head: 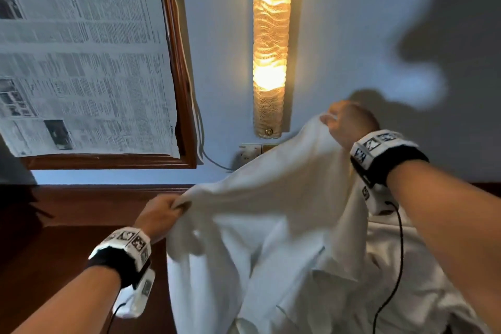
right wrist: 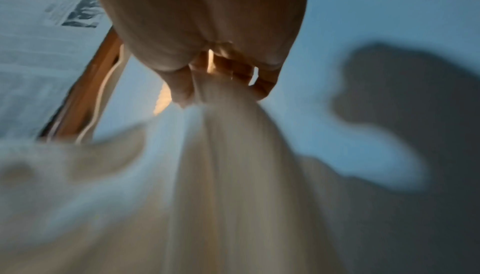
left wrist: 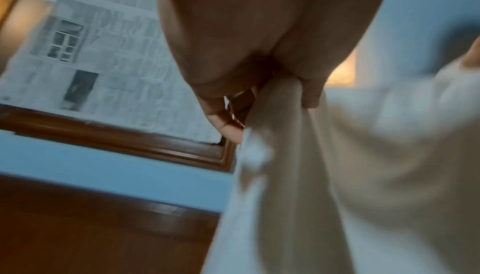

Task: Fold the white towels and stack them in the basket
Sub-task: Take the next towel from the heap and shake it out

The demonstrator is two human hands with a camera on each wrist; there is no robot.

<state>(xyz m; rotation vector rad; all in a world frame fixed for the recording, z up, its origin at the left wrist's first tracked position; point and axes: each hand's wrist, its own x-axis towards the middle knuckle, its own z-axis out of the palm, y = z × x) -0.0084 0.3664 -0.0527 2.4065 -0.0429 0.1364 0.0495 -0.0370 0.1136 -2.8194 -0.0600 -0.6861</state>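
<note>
- Above the dark wooden surface [head: 67,228], near centre: white towel [head: 271,198] hanging stretched between both hands, lower part draping onto more white fabric [head: 423,266] at near right.
- Left hand [head: 160,214]: gripping the towel's left edge, fingers [left wrist: 223,122] curled round a bunched fold, thumb pressing from the other side; sitting lower and nearer than the right.
- Right hand [head: 349,122]: holding the towel's top corner up high, farther off, fingers [right wrist: 182,91] pinching gathered cloth; towel falling straight down from the grip in the right wrist view.
- Both wrist views blurred; cloth detail not resolving.
- Wearing marker-covered wrist bands [head: 379,149] on both forearms, black cable [head: 393,266] trailing from the right one.
- Far side: blue wall [head: 352,35] with lit vertical lamp [head: 271,43] glowing amber, wall socket plate [head: 250,150] just below it, partly behind the towel.
- Far left: wooden frame [head: 176,62] covered with newspaper [head: 81,57], white cable [head: 199,127] running down its right edge.
- Basket: not showing in any view.
</note>
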